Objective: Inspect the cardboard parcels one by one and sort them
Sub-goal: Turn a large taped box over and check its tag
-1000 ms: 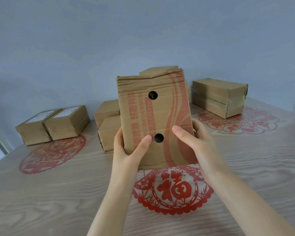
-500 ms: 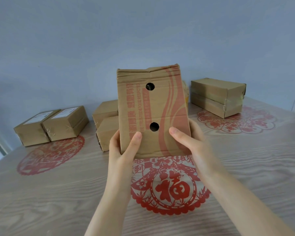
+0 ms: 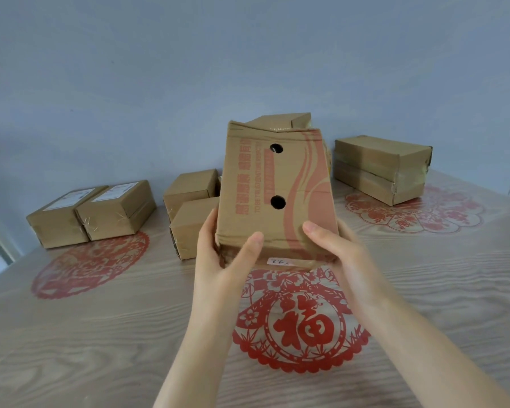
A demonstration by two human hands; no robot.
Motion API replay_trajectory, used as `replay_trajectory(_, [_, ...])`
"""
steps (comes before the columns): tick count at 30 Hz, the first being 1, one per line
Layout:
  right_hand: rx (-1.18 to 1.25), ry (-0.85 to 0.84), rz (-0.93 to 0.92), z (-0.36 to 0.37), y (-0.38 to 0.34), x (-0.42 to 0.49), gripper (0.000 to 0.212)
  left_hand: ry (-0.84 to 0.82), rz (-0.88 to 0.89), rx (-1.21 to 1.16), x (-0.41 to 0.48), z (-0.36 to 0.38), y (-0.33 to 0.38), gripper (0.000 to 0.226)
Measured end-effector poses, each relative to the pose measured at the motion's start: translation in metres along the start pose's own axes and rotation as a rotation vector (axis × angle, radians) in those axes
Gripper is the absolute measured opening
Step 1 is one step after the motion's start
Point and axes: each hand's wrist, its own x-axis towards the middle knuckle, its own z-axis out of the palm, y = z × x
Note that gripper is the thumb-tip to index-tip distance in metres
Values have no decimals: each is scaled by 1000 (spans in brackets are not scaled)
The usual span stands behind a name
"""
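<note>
I hold a worn cardboard parcel (image 3: 277,184) with red print and two round holes in the air above the middle of the table. My left hand (image 3: 221,257) grips its lower left corner, thumb on the front face. My right hand (image 3: 339,251) grips the lower right corner. The parcel tilts back, so its bottom face with a small white label shows. Two labelled parcels (image 3: 92,213) lie at the far left. A stacked pair of parcels (image 3: 380,169) sits at the far right. Unsorted parcels (image 3: 189,207) wait behind the held one, partly hidden.
The wooden table (image 3: 71,334) carries three red paper-cut decals: one at the left (image 3: 86,266), one at the centre (image 3: 301,325) under my hands, one at the right (image 3: 418,213). A plain wall stands right behind the parcels.
The parcel has tipped back away from me, bringing its bottom face and label into sight. My hands have shifted down onto its lower corners.
</note>
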Motion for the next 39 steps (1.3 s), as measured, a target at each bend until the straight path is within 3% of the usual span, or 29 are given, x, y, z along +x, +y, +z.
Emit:
replay_trajectory(3, [27,14,7,-4,-2,2,64,-29,46,99,-1,3,-1,99])
replay_trajectory(10, [-63,-96,-84,1,-7,-3,65,68,73,69,4,-1,2,79])
replay_trajectory(16, [-45,-43,-43,5,0,-2,60,114,99,117,6,-1,-5,81])
replay_trajectory(20, [-122,-10,-89,11,6,-5,41,183,100,169,5,-3,-7,84])
replay_trajectory(25, [-68,47,-56,7,9,-2,41,175,132,245,4,2,-7,76])
replay_trajectory(29, [-146,36,-97,7,11,-1,23,168,126,214,6,-2,-7,74])
replay_trajectory(39, [-173,45,-158,-2,5,5,36,134,143,120,2,3,-6,76])
